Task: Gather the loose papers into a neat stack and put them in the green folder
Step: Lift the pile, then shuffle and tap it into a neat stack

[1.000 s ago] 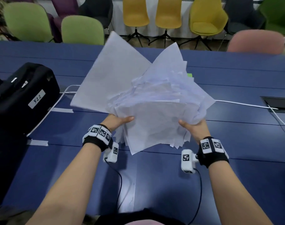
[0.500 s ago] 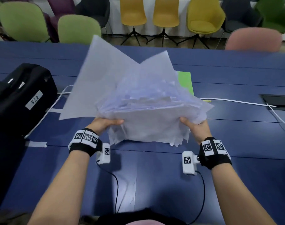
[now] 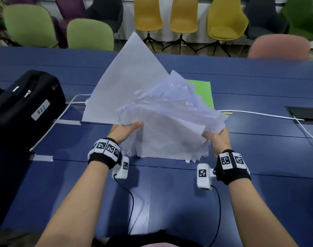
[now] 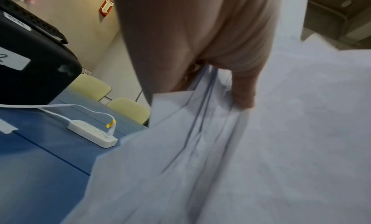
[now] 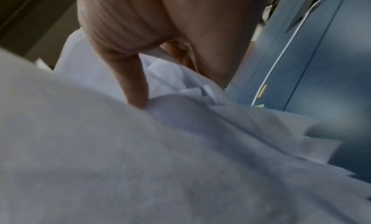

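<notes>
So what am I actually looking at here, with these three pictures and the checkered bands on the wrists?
There is no machine here: a person works with bare hands and wears three cameras. The big picture comes from a camera on the head, looking down at the blue table. The other two come from small cameras strapped under each wrist, looking along the palm, so they are close and blurry. The checkered bands are printed markers on the wrist straps.

The left hand and the right hand grip the two sides of a messy pile of white papers, lifted off the table, its edges not lined up. Behind it lies the green folder, partly hidden. On the left sits a black bag with a white cable running past. The left wrist view also shows a white power strip.
</notes>
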The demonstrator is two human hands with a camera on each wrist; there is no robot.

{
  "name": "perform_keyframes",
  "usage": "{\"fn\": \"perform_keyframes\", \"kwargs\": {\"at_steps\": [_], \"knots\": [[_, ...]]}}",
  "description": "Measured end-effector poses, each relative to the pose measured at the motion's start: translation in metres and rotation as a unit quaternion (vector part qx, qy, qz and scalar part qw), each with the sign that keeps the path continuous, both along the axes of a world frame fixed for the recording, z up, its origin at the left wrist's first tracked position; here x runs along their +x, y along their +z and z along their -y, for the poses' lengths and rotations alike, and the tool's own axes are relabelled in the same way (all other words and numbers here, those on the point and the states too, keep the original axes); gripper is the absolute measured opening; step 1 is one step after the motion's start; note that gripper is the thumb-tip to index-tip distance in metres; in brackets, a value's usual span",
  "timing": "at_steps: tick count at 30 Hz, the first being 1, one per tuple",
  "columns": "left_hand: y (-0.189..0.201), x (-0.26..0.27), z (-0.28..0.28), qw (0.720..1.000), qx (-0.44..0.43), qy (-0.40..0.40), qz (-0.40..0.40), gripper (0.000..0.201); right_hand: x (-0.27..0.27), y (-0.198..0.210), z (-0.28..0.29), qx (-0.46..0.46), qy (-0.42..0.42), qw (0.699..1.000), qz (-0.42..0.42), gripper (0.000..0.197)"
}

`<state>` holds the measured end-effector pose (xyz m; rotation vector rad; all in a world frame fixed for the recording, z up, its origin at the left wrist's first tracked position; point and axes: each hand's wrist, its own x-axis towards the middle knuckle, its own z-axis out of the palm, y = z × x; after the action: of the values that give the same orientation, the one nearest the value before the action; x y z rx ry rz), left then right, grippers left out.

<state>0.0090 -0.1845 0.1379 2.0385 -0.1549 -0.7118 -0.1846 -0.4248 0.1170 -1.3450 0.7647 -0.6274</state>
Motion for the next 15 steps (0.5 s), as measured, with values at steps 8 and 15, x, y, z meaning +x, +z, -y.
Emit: {"fn": "perform_keyframes", "kwargs": {"at_steps": [8, 15], "knots": [[-0.001, -0.006, 0.014, 0.996, -0.046, 0.019, 0.071, 0.055, -0.030, -0.014, -0.007, -0.068, 0.070, 0.994, -0.057, 0.027], [0.031, 0.011, -0.016, 0.987, 0.072, -0.142, -0.007, 0.042, -0.019, -0.011, -0.002, -0.047, 0.031, 0.998, -0.013, 0.032]]}}
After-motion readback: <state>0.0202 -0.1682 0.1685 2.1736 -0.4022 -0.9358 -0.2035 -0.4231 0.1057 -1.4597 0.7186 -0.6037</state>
